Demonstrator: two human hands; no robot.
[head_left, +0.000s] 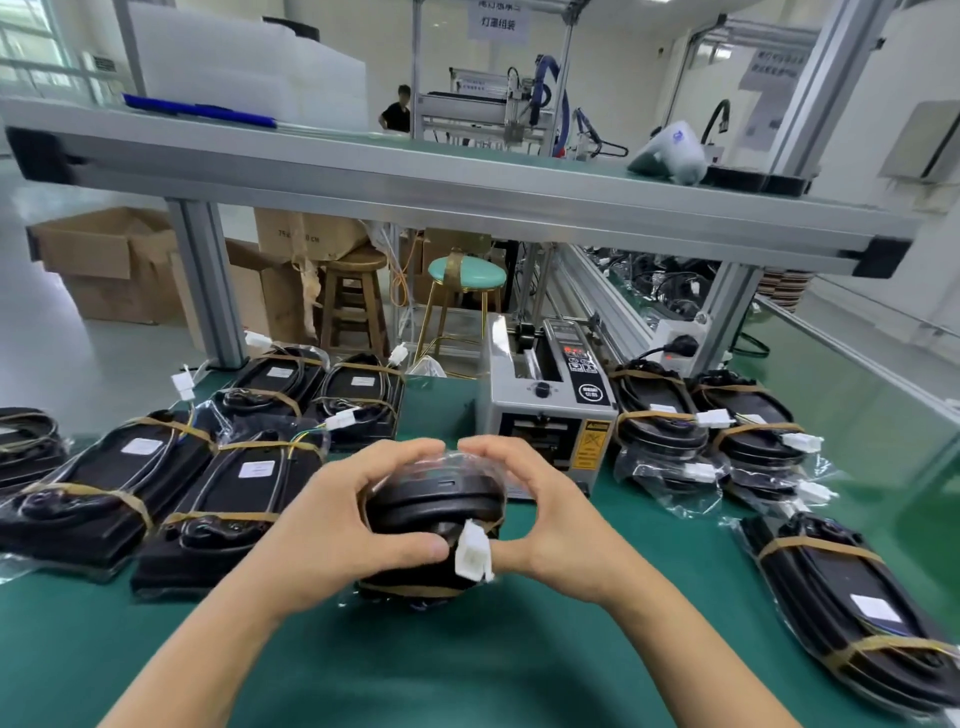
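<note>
A black lamp unit (434, 506) wrapped in a clear plastic bag is held end-on in front of me, just above the green mat (467, 665). My left hand (332, 525) grips its left side, thumb across the front. My right hand (540, 519) grips its right side, fingers curled over the top. A white plug connector (474, 556) hangs from the unit's front, between my thumbs. A brown tape band runs round the unit's lower end.
Several bagged, taped black units lie in rows at the left (228, 499) and stacked at the right (660, 415), with one more at the near right (852, 603). A tape dispenser machine (545, 410) stands just behind my hands. An aluminium shelf frame (415, 182) crosses overhead.
</note>
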